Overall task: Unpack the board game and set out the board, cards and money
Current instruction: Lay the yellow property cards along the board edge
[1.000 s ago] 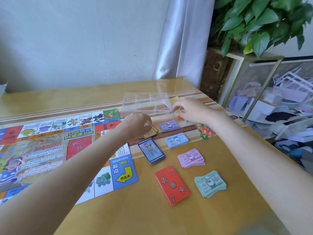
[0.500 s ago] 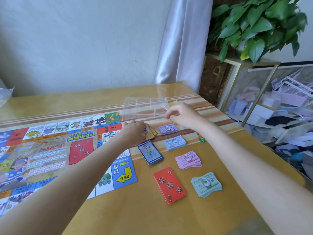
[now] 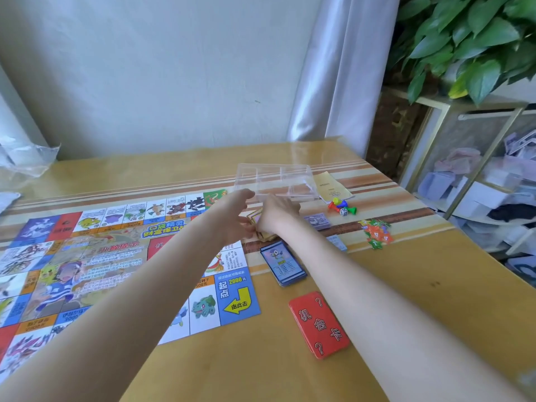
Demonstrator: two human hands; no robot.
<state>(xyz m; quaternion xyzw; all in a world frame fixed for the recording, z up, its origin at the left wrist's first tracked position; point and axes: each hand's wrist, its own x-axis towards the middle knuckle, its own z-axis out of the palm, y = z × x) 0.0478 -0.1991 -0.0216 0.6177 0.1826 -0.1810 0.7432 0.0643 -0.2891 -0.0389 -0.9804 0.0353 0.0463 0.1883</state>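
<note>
The colourful game board (image 3: 116,256) lies flat on the left half of the table. Both my hands meet just past its far right corner. My left hand (image 3: 235,216) and my right hand (image 3: 277,213) close around a small yellow stack of notes (image 3: 258,226), mostly covered by my fingers. Behind them stands the clear plastic tray (image 3: 275,181). A blue card deck (image 3: 285,264) and a red card deck (image 3: 319,323) lie near my right forearm. Purple money (image 3: 317,221) and blue money (image 3: 338,242) show past my right wrist.
Coloured pawns and a die (image 3: 342,207) sit by a folded yellow sheet (image 3: 332,187) right of the tray. Orange and green tokens (image 3: 377,233) lie further right. Crumpled plastic wrap (image 3: 23,161) is at the far left. A plant and a cluttered shelf (image 3: 478,169) stand beyond the table's right edge.
My right hand has moved left from beside the tray's right corner to the yellow stack under my left hand. Pawns and a die now show where it was.
</note>
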